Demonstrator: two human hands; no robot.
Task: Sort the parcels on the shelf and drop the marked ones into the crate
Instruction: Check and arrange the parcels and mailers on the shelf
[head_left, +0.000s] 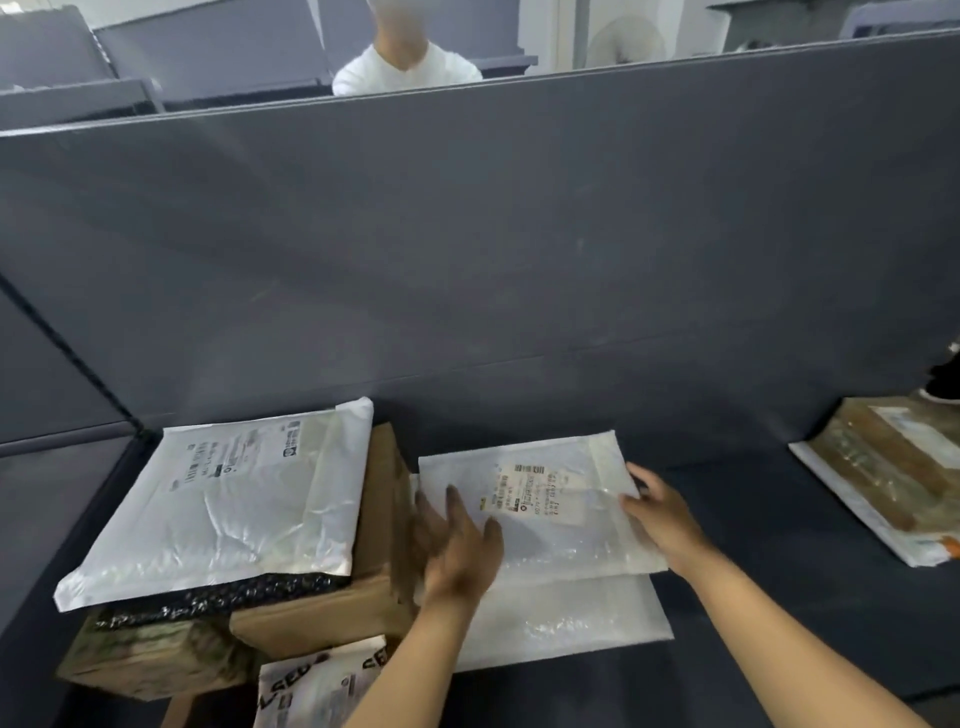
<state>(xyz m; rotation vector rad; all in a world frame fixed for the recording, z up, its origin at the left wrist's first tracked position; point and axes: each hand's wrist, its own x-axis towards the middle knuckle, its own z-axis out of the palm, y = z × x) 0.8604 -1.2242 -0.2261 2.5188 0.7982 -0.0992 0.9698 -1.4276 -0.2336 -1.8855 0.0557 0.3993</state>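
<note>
A white labelled mailer (550, 525) is seen low in the view, at about 6 o'clock, lying on a second white mailer (566, 623) on the dark shelf (779, 597). The left hand (457, 545) is laid against its 9 o'clock edge with fingers straight and spread, nothing being clasped. The right hand (662, 512) is set over the 3 o'clock edge, thumb and one finger on top. Its other fingers are hidden, so whether the edge is pinched cannot be told. The print on the label (530, 491) is too small for any mark to be read, and no crate is seen.

At 9 o'clock of the labelled mailer a stack is built up: an overhanging white mailer (223, 499) on a cardboard box (382, 525), with a black bubble mailer (218, 592) between them. At 3 o'clock, well apart, a brown taped parcel (883, 467) is seen.

Several slips are judged possible. The slick film could be lost from flat fingers if the mailer is lifted without a proper pinch. The lower mailer could be dragged along by friction and pushed off the front edge. The box just beside the left hand could be knocked, and the overhanging mailer tipped off. An unmarked parcel could be binned if the label is misread.
</note>
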